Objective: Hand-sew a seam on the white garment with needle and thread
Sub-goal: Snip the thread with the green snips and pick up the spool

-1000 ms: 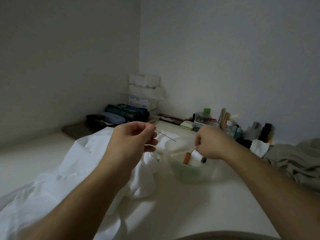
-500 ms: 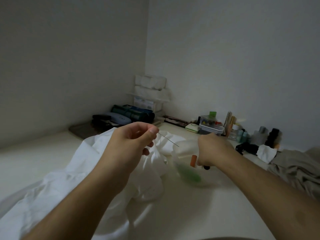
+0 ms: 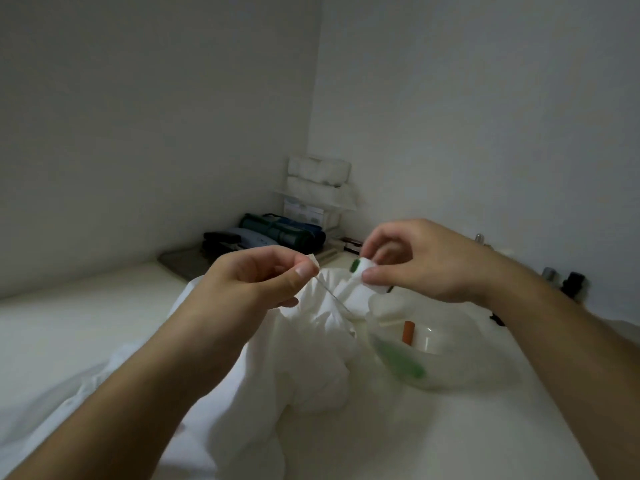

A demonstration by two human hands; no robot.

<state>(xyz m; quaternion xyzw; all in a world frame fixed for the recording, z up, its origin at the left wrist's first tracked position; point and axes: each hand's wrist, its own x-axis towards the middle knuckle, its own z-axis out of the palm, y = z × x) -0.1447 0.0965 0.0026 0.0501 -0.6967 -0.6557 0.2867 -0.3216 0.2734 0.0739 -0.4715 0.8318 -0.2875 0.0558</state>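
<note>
The white garment lies crumpled on the pale table, running from the lower left to the middle. My left hand is raised above it and pinches a thin needle between thumb and forefinger, its point slanting down to the right. My right hand is lifted beside the left hand and holds a white thread spool with a dark green end between thumb and fingers. The two hands are close together but apart.
A clear plastic bowl stands right of the garment, holding an orange spool and something green. Rolled bags, stacked white packs and small bottles line the far wall. A grey cloth lies at the right edge.
My right hand has lifted the white spool out of the bowl and brought it up next to my left hand. The left hand still pinches the needle. The view shifted.
</note>
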